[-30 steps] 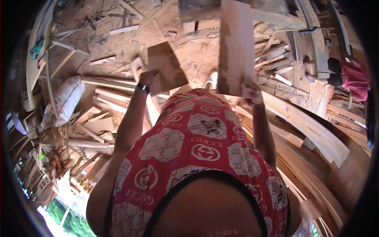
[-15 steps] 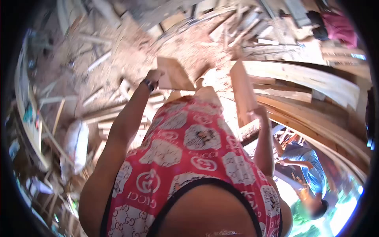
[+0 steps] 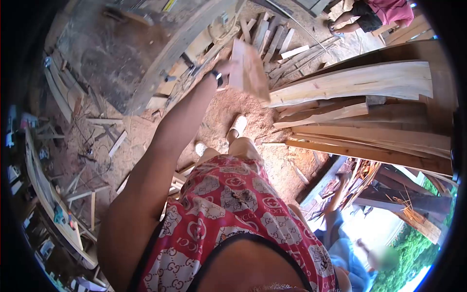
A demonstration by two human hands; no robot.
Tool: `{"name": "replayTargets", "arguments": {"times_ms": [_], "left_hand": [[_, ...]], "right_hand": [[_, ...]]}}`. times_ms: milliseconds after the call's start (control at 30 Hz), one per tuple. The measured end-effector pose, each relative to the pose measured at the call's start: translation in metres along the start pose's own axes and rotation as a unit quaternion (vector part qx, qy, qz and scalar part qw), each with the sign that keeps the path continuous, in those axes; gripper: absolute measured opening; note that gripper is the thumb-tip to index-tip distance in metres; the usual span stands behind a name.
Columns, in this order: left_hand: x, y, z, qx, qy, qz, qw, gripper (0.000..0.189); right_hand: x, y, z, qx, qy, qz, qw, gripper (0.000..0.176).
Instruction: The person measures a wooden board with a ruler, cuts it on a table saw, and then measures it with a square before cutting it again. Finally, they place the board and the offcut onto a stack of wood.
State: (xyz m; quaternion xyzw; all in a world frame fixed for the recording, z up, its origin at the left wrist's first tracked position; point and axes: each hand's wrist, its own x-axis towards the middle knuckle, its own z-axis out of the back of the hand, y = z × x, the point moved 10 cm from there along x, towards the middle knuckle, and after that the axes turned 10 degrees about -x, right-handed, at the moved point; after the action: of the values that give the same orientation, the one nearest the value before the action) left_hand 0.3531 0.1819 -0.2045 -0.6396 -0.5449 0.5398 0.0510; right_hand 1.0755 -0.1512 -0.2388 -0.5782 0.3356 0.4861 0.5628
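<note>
My left hand (image 3: 226, 70), with a dark watch on its wrist, reaches forward and grips a short wooden board (image 3: 250, 73) by its left edge. The board is held tilted above the sawdust-covered ground, slightly blurred. Its near end comes close to the long pale plank (image 3: 355, 83) on the right. My right hand is out of the picture; only a bit of the right shoulder shows at the bottom.
Long planks (image 3: 374, 141) are stacked on the right. A worktable (image 3: 121, 58) stands ahead left, with offcuts (image 3: 272, 39) beyond the board. A co-worker in blue (image 3: 348, 253) is at lower right; another person in pink (image 3: 391, 10) is at upper right.
My left hand has carried its board forward and right. My right hand, which held another board, has left the view. My view has turned, showing the worktable and the person in pink more fully.
</note>
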Motion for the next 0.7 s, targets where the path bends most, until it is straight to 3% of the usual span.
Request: {"name": "replayTargets", "arguments": {"times_ms": [67, 100, 133, 167, 233, 267, 333, 367, 567, 633, 667, 700], "left_hand": [[0.037, -0.052, -0.032, 0.082, -0.071, -0.044, 0.993, 0.039], [0.032, -0.083, -0.048, 0.193, -0.107, -0.060, 0.973, 0.046], [0.028, -0.107, -0.062, 0.300, -0.142, -0.077, 0.940, 0.054], [0.030, -0.126, -0.071, 0.391, -0.190, -0.156, 0.887, 0.058], [0.039, -0.105, -0.086, 0.434, -0.162, -0.188, 0.866, 0.055], [0.046, -0.091, -0.093, 0.474, -0.136, -0.222, 0.841, 0.052], [0.098, 0.000, -0.079, 0.568, 0.032, -0.161, 0.806, 0.057], [0.036, 0.006, -0.093, 0.603, 0.073, -0.105, 0.787, 0.056], [-0.035, 0.201, 0.058, 0.764, 0.232, 0.074, 0.597, 0.053], [-0.074, 0.209, 0.105, 0.739, 0.193, 0.126, 0.633, 0.053], [-0.093, 0.210, 0.137, 0.673, 0.130, 0.187, 0.704, 0.051], [-0.113, 0.212, 0.170, 0.597, 0.056, 0.234, 0.765, 0.049]], "right_hand": [[-0.001, -0.001, -0.001, 0.052, 0.006, 0.001, 0.999, 0.056], [0.003, 0.005, -0.001, 0.074, 0.007, 0.001, 0.997, 0.055], [0.008, 0.014, 0.000, 0.097, 0.010, 0.002, 0.995, 0.055], [0.012, 0.023, 0.001, 0.119, 0.011, 0.004, 0.993, 0.055], [0.020, 0.039, 0.007, 0.157, 0.015, 0.009, 0.987, 0.054], [0.023, 0.047, 0.011, 0.172, 0.017, 0.011, 0.985, 0.054], [0.027, 0.063, 0.021, 0.198, 0.022, 0.016, 0.980, 0.053], [0.031, 0.069, 0.025, 0.211, 0.025, 0.016, 0.977, 0.053], [0.036, 0.092, 0.110, 0.287, -0.047, 0.058, 0.955, 0.052], [0.028, 0.091, 0.147, 0.236, -0.119, 0.069, 0.962, 0.047], [0.026, 0.086, 0.158, 0.247, -0.141, 0.052, 0.957, 0.050], [0.024, 0.090, 0.172, 0.165, -0.190, 0.089, 0.964, 0.045]]}}
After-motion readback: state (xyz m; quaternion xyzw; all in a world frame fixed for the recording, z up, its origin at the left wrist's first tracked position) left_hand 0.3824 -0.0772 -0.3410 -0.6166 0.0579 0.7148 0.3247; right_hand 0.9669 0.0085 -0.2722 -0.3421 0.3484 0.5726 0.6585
